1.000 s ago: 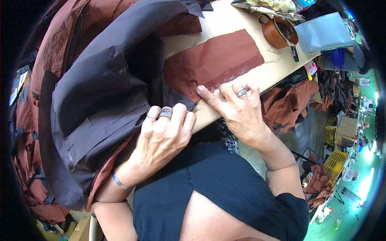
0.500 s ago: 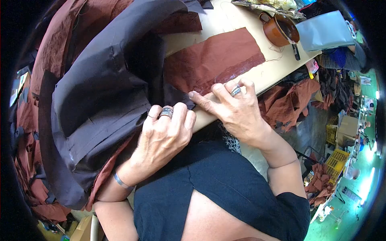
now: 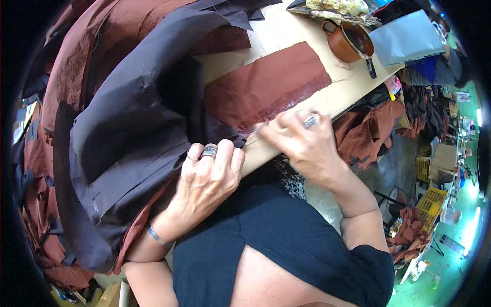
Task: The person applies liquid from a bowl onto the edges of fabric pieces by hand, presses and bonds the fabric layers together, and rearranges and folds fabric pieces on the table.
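My left hand (image 3: pixel 210 176) is closed on the edge of a large dark cloth (image 3: pixel 123 138), which is bunched up over the table and hangs down on the left. Its fingertips are tucked out of sight; rings and a bracelet show. Just to the right, my right hand (image 3: pixel 302 146) is over the table's near edge, smeared by motion. Its fingers look partly bent, close to the corner of the dark cloth; whether they pinch anything is unclear. A flat reddish-brown cloth strip (image 3: pixel 271 82) with a frayed, darker near edge lies beyond both hands.
On the pale table (image 3: pixel 266 28) are a brown mug (image 3: pixel 343 43), a black marker (image 3: pixel 371 67) and a grey-blue flat packet (image 3: pixel 406 38). Reddish-brown cloth (image 3: pixel 365 133) hangs below the table at the right. A yellow crate (image 3: pixel 430 204) stands farther off.
My right hand has moved slightly right and down, away from my left hand, and is now blurred. My left hand keeps its grip. The whole view has shifted a little.
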Motion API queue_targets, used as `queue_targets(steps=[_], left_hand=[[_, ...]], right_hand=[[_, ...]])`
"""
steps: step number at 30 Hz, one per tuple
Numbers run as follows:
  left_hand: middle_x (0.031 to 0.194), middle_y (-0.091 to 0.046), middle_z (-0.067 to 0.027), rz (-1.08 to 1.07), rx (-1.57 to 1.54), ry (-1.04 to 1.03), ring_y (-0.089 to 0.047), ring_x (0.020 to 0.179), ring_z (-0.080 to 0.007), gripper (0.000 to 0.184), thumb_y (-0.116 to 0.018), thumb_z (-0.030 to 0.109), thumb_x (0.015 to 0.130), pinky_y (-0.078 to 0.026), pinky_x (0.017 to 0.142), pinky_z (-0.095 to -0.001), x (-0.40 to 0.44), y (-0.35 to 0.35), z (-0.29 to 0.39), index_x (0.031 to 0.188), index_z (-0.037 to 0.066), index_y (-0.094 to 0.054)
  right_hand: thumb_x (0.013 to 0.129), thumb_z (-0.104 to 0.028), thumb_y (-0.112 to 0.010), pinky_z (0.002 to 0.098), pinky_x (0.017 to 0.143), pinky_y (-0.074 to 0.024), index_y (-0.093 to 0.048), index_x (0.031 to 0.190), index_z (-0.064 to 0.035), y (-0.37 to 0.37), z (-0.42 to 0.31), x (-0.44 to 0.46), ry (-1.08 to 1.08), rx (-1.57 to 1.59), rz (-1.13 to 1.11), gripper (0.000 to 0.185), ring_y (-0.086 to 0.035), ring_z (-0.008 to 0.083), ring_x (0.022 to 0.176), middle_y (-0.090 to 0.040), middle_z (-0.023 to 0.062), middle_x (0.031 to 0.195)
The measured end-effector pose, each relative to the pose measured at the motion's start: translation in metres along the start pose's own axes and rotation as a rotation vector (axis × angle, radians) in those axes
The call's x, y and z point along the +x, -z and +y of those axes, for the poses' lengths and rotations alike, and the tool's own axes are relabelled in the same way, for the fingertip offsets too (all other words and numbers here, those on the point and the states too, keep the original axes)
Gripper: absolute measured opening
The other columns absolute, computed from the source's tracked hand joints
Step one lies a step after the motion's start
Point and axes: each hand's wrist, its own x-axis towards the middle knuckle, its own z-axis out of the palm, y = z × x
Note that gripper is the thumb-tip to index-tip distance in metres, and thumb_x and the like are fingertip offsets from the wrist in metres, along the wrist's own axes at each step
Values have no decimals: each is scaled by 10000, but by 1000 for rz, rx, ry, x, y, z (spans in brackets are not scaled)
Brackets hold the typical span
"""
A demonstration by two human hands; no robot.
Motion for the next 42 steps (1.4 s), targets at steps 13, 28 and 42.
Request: queue_targets(steps=[13,28,42], left_hand=[[732,-454,-33,-22,-19,107,-511,530,-128,66,-512,135,789,-433,716,-323,-4,-2,-9,842,97,-517],[698,-453,-69,-17,-111,126,-518,581,-211,56,-534,101,770,-419,632,-346,-2,-3,-10,791,78,-487],[692,-470,-47,287,-173,48,-548,534,-162,124,-506,188,786,-451,629,-354,0,-40,-6,833,77,-532]], right_hand=[[705,84,-525,387,815,-446,-530,1243,-91,-3,116,-26,-371,152,401,566,-578,307,899,-614,135,926],[878,-12,-466,395,755,-451,-404,1317,-62,2,169,-92,-847,-67,281,446,-586,305,801,-579,155,857],[888,-65,-549,313,761,-447,-481,1308,-78,42,85,19,-458,147,513,426,-522,207,777,-602,95,888]])
